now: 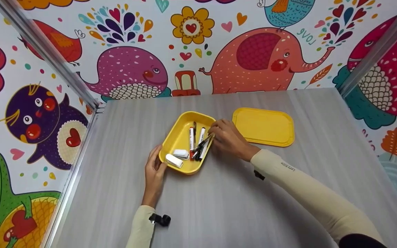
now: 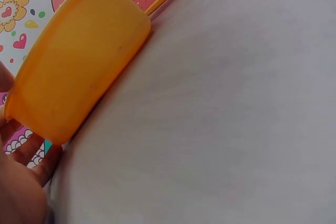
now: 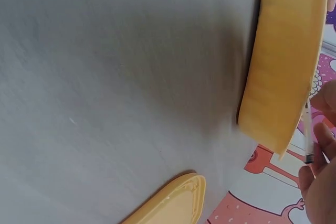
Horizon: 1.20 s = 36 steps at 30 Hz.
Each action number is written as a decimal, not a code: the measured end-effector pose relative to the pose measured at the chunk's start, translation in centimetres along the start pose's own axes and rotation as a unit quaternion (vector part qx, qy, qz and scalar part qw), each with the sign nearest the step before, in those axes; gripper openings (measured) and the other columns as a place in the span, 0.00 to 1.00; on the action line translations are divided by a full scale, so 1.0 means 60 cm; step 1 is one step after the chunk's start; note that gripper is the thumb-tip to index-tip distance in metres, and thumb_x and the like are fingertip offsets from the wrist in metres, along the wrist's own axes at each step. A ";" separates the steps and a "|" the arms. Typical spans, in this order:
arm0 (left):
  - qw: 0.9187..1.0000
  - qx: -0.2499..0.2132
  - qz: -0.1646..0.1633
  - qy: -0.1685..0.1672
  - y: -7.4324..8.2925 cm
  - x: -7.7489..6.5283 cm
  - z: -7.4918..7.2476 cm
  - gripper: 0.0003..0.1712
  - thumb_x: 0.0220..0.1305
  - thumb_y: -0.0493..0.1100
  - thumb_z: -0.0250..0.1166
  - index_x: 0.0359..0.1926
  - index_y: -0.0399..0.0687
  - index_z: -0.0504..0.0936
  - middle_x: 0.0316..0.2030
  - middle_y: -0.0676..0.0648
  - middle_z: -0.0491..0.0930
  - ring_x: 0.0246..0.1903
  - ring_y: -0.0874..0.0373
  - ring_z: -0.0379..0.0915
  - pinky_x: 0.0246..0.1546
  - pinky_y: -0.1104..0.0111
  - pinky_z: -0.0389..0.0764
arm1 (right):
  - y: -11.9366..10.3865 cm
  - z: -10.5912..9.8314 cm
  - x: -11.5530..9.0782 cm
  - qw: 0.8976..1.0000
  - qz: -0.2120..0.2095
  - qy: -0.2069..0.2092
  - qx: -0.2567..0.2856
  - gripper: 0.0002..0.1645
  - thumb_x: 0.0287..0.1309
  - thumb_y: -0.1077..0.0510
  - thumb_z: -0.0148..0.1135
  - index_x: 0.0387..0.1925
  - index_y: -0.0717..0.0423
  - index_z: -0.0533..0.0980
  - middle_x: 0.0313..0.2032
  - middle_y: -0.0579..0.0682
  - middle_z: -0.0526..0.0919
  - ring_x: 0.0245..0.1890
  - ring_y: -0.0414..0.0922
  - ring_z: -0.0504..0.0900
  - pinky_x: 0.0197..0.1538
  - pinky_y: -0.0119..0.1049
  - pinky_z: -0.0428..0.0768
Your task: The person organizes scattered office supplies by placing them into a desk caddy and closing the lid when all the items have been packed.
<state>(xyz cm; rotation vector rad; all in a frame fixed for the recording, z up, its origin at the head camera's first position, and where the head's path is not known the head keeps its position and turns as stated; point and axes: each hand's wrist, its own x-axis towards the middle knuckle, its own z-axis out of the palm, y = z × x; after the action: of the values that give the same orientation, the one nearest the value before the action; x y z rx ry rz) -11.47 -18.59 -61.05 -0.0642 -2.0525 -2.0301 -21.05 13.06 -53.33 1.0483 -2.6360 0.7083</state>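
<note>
A yellow plastic box [image 1: 188, 120] sits on the table with its long side slanted. My left hand [image 1: 154, 170] grips its near left corner, thumb at the rim and fingers against the outer wall [image 2: 79, 61]. At the right rim, my right hand [image 1: 227, 137] pinches a slim pen [image 3: 308, 135] with a dark end, held over the box edge. Inside the box lie a red-capped marker [image 1: 191, 137], a black-capped marker [image 1: 202, 132], several dark pens and two white staplers or similar small white pieces [image 1: 174, 160], partly overlapping.
A yellow lid [image 1: 264, 125] lies flat on the grey table [image 1: 122, 144], right of the box and just beyond my right hand. A patterned wall [image 1: 191, 51] with cartoon animals closes off the back, and metal posts [image 1: 47, 51] stand at the table's far corners.
</note>
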 end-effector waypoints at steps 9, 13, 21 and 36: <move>1.000 0.014 0.010 -0.005 0.000 0.002 0.002 0.37 0.71 0.23 0.58 0.80 0.30 0.69 0.79 0.34 0.66 0.79 0.42 0.62 0.74 0.74 0.67 | 0.012 0.000 -0.031 0.999 0.021 0.028 0.039 0.17 0.66 0.68 0.74 0.55 0.61 0.87 0.56 0.57 0.84 0.56 0.56 0.78 0.64 0.53 0.78; 1.000 0.019 0.007 -0.003 0.002 0.001 0.003 0.37 0.71 0.23 0.58 0.80 0.32 0.69 0.79 0.36 0.66 0.80 0.43 0.62 0.75 0.74 0.67 | 0.020 0.002 -0.061 0.997 0.038 0.030 0.051 0.17 0.66 0.70 0.72 0.56 0.60 0.86 0.55 0.54 0.83 0.57 0.54 0.77 0.64 0.53 0.77; 1.000 0.027 -0.002 -0.001 0.004 0.001 0.003 0.37 0.73 0.25 0.58 0.81 0.34 0.69 0.80 0.38 0.65 0.81 0.46 0.60 0.76 0.75 0.64 | 0.037 0.000 -0.112 0.994 0.049 0.059 0.080 0.18 0.63 0.71 0.75 0.54 0.63 0.85 0.54 0.57 0.83 0.57 0.57 0.78 0.63 0.57 0.77; 0.988 0.127 0.073 0.057 0.025 -0.003 0.019 0.34 0.71 0.25 0.61 0.77 0.33 0.74 0.75 0.37 0.71 0.77 0.44 0.66 0.74 0.76 0.65 | 0.057 -0.023 -0.170 0.984 0.116 0.091 0.101 0.17 0.62 0.73 0.74 0.52 0.65 0.86 0.51 0.57 0.83 0.55 0.58 0.78 0.61 0.57 0.76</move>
<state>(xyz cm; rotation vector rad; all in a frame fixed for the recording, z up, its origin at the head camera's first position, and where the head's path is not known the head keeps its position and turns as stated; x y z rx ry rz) -11.17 -17.41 -59.63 -0.0479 -2.1486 -1.6363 -16.00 21.91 -57.08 0.6861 -2.5910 1.0862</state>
